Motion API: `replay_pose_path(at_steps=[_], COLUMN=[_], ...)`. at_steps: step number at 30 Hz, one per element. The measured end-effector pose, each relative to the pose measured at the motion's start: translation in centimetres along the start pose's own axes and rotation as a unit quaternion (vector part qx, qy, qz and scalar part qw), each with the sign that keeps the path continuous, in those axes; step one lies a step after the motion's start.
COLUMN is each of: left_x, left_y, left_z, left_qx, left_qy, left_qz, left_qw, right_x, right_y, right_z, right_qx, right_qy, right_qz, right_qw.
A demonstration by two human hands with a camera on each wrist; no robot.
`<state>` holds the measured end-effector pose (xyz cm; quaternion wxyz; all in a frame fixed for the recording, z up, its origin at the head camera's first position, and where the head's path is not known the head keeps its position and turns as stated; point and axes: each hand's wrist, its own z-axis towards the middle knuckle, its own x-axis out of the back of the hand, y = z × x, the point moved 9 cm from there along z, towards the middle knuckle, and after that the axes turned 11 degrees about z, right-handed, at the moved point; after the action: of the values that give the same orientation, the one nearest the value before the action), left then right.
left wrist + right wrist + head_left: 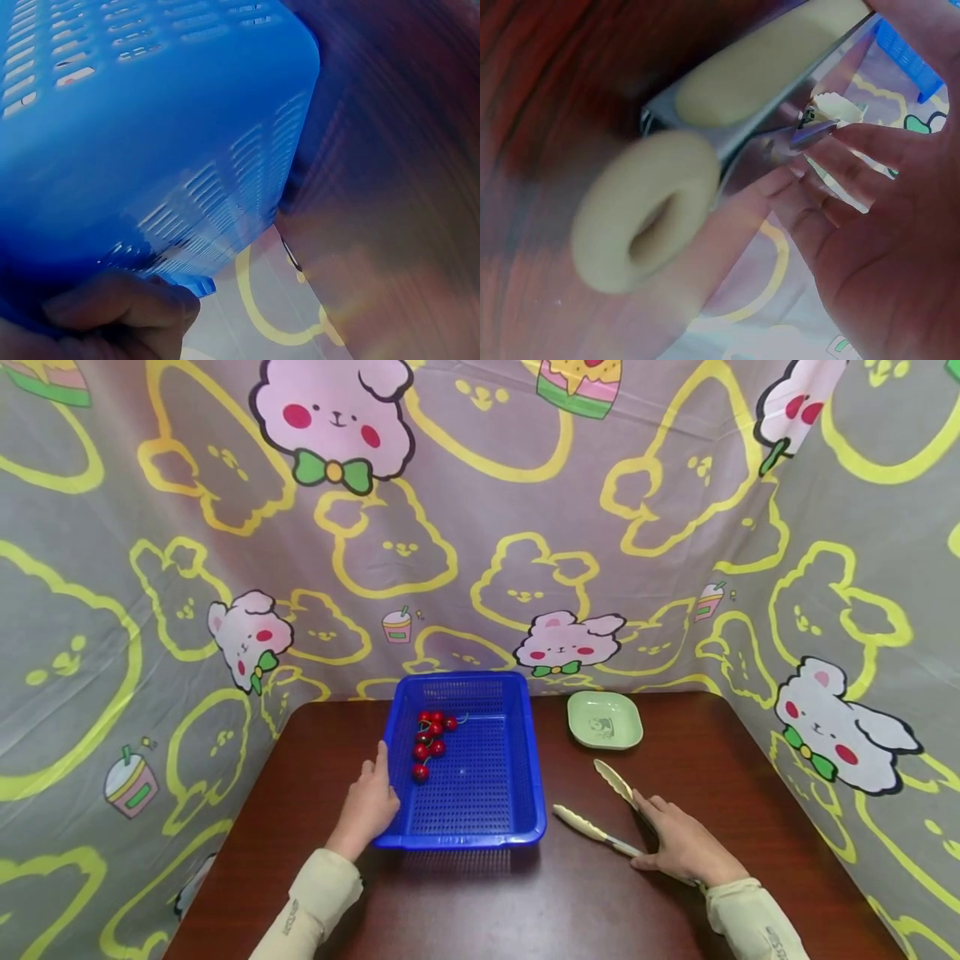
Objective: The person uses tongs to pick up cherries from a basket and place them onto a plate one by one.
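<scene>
Through the left hand (367, 810), fingers bent, I grip the blue basket (468, 842) at its left side. Right of it, my right hand (690, 843) holds tongs (581, 823), thumb and fingers apart on both arms. Cherries (437, 748) lie in the basket's left half.

The head view is evenly and softly lit, with a pale sheen on the near tabletop (480, 910), a lattice shadow beneath the blue basket's (480, 841) front edge, and wide-angle stretching of the patterned cloth (525, 510) toward the edges. The left wrist view is dimmer, blue-tinged and smeary. In the right wrist view, the tongs (757, 75) look soft, and the shadowed right fingers (802, 217) stand against bright, washed-out cloth.
</scene>
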<state>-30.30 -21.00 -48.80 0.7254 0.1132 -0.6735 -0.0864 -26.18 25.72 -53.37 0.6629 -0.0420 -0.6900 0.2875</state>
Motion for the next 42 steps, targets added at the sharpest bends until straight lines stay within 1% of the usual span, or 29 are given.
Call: replay_pose_path(at_steps=[3, 6, 12, 17, 20, 23, 26, 33, 38, 42], left_x=[-0.2, -0.2, 0.0, 0.2, 0.1, 0.0, 0.0, 0.0, 0.0, 0.0], left_y=[0.0, 0.1, 0.1, 0.2, 0.1, 0.1, 0.1, 0.1, 0.2, 0.1], left_z=[0.0, 0.0, -0.2, -0.2, -0.2, -0.2, -0.1, -0.1, 0.0, -0.1], left_qx=[0.003, 0.001, -0.002, -0.004, -0.001, 0.003, 0.004, 0.003, 0.003, 0.005], left_qy=[-0.003, -0.004, 0.001, 0.009, 0.008, 0.006, 0.005, 0.008, 0.008, 0.005], left_qz=[0.0, -0.003, -0.004, -0.002, -0.003, -0.004, -0.005, -0.005, -0.003, -0.004], left_qw=[1.0, 1.0, 1.0, 1.0, 1.0, 1.0, 1.0, 1.0, 1.0, 1.0], right_x=[0.0, 0.2, 1.7, 2.8, 3.4, 3.9, 4.7, 7.3, 9.1, 10.0], right_y=[0.1, 0.1, -0.4, -0.9, -0.9, -1.1, -1.3, -2.3, -3.4, -4.6], right_z=[0.1, 0.1, 0.2, 0.3, 0.2, 0.2, 0.3, 0.5, 1.0, 1.8], right_qx=[-0.001, 0.002, 0.011, 0.003, -0.009, -0.01, -0.006, 0.003, 0.013, 0.028], right_qy=[0.005, 0.02, 0.053, 0.055, 0.052, 0.053, 0.06, 0.085, 0.114, 0.139], right_qz=[0.008, 0.016, 0.012, 0.007, -0.001, -0.006, -0.004, 0.021, 0.022, 0.021], right_qw=[1.0, 1.0, 0.998, 0.998, 0.999, 0.999, 0.998, 0.996, 0.993, 0.99])
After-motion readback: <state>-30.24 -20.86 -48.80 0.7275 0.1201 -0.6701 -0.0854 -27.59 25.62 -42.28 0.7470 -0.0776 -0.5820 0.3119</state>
